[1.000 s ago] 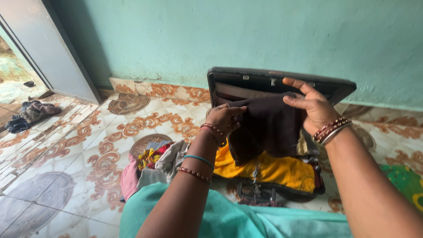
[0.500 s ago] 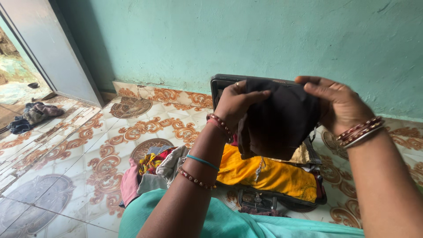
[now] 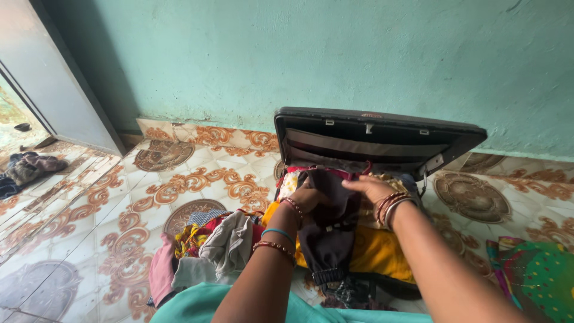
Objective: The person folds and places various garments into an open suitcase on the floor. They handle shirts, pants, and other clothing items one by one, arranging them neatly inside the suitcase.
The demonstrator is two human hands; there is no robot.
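Over the open suitcase (image 3: pixel 382 140) our left hand (image 3: pixel 310 198) and right hand (image 3: pixel 372 189) press flat, gripping nothing, on the dark garment (image 3: pixel 329 224), which runs lengthwise toward us

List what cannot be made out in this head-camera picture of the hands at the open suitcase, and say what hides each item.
Head view:
- Suitcase interior: covered by the yellow cloth and the dark garment.
- Left hand fingertips: tucked into the dark garment, grip unclear.
- Right hand palm: faces down, contact unseen.
- Green cloth: cut off by the right edge.
- Clothes by the doorway: too small.
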